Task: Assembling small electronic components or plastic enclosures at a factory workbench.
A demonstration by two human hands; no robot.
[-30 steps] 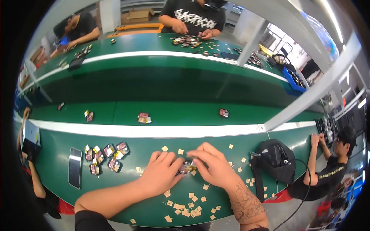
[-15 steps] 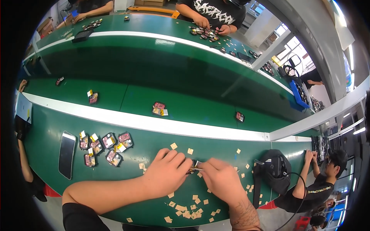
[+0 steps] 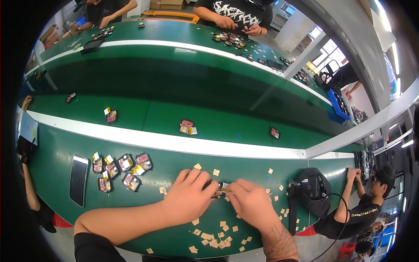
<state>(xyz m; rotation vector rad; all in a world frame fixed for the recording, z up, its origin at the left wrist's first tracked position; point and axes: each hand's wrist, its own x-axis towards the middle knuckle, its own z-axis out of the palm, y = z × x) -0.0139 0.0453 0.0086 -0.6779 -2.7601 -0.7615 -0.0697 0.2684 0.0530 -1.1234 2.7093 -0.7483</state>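
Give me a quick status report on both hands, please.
Left hand and right hand pinch one small dark part together. Tan paper squares scattered around. Nothing blocking.

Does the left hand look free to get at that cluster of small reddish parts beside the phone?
Probably yes: the cluster of small parts lies just left of the left hand, with only bare green table between.

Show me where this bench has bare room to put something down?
Bare green shows between the phone and the left hand, below the cluster of small parts. Paper squares crowd the front by both hands; the black bag fills the right.
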